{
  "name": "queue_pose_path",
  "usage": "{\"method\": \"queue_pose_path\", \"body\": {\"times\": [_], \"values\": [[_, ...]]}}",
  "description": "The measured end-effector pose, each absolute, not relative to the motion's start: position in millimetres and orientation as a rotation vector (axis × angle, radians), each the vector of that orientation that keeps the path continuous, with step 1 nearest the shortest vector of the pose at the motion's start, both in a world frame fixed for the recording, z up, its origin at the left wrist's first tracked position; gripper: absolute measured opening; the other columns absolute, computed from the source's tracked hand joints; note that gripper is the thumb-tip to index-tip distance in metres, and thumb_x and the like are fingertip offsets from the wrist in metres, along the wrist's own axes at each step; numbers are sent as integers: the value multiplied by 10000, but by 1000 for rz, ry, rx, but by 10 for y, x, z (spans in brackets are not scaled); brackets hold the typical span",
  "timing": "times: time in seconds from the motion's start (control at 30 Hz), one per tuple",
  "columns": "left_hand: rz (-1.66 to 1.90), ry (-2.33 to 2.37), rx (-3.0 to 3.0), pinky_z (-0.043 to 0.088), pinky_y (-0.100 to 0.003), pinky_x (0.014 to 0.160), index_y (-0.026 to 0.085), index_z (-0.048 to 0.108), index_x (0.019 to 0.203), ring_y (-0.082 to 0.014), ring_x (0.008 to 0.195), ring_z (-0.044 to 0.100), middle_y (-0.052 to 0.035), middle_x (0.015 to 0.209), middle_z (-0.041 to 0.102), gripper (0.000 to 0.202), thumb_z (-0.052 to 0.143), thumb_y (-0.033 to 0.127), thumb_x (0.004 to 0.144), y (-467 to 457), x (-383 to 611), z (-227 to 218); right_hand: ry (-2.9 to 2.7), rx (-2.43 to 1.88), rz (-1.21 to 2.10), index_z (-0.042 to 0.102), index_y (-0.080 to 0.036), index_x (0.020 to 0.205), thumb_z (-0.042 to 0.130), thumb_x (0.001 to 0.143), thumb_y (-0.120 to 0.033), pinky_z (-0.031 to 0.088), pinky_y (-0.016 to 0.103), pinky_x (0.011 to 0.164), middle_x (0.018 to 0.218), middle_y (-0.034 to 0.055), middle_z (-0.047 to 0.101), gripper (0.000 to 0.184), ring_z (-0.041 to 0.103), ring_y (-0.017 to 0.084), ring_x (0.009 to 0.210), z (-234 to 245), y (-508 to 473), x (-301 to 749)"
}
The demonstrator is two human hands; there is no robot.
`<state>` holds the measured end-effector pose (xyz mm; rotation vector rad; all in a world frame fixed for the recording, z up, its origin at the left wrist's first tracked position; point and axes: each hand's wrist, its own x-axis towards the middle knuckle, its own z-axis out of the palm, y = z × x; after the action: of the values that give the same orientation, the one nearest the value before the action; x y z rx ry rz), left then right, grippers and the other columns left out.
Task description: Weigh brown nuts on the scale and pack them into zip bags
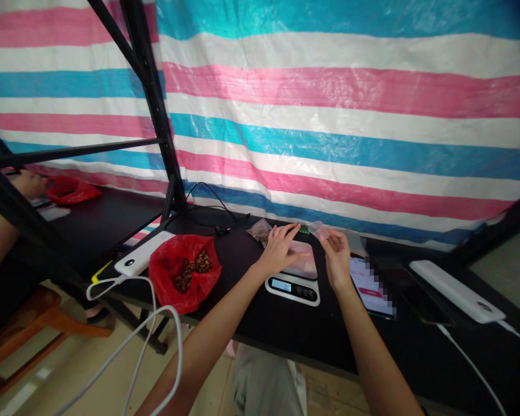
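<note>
Looks early: scale on table is powered, apparently at zero, brown pieces sit in red bag to its left, right hand pinches clear cup, left hand is fingers-apart at the scale, contact unclear.

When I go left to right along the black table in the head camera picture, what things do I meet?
White power bank → red plastic bag → white digital scale → lit-up phone → another white power bank.
</note>
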<state>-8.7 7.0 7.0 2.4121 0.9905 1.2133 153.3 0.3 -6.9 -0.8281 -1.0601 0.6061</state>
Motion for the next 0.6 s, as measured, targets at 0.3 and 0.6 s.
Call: {"method": "queue_pose_path", "body": {"times": [0.3, 0.6], "values": [[1856, 1781, 1988, 334, -416, 955, 241, 610, 967, -214, 1076, 459, -57, 1139, 546, 228, 458, 159, 819, -1309, -1246, -33, -1413, -879, 730, 517, -248, 1088, 693, 675, -345, 458, 390, 861, 1013, 52, 597, 459, 575, 213, 969, -131, -71, 1198], [1356, 2004, 2221, 272, -523, 1032, 240, 548, 1152, -225, 1064, 539, -57, 1105, 620, 332, 461, 209, 833, -1410, -1882, -303, -2420, -714, 506, 521, -267, 1186, 405, 866, -158, 389, 316, 927, 1102, 51, 518, 358, 510, 167, 1034, 240, -266, -285]]}}
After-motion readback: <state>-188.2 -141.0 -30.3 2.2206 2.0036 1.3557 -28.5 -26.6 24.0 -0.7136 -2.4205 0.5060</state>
